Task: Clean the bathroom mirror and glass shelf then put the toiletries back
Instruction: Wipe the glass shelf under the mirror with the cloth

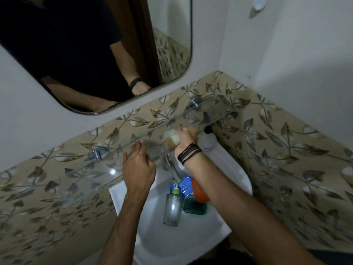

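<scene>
The clear glass shelf (pixel 91 175) runs along the leaf-patterned tiles under the mirror (pixel 80 54), held by chrome brackets. My left hand (pixel 138 167) lies flat on the shelf's front edge, fingers apart. Under the shelf's right half, my right hand (pixel 186 139) grips a beige and white cloth or sponge (pixel 172 139), blurred as seen through the glass. In the white sink (pixel 219 222) lie the toiletries: a clear glass tumbler (pixel 172 209), a green-capped tube (pixel 175 190), a blue item (pixel 184 186), an orange bottle (pixel 199 192) and a green bottle (pixel 194 206).
A chrome tap (pixel 172 169) sticks out over the basin below the shelf. A white wall meets the tiles in the corner at right, with a white fitting (pixel 257 5) high up. The mirror reflects a person's dark shirt and arms.
</scene>
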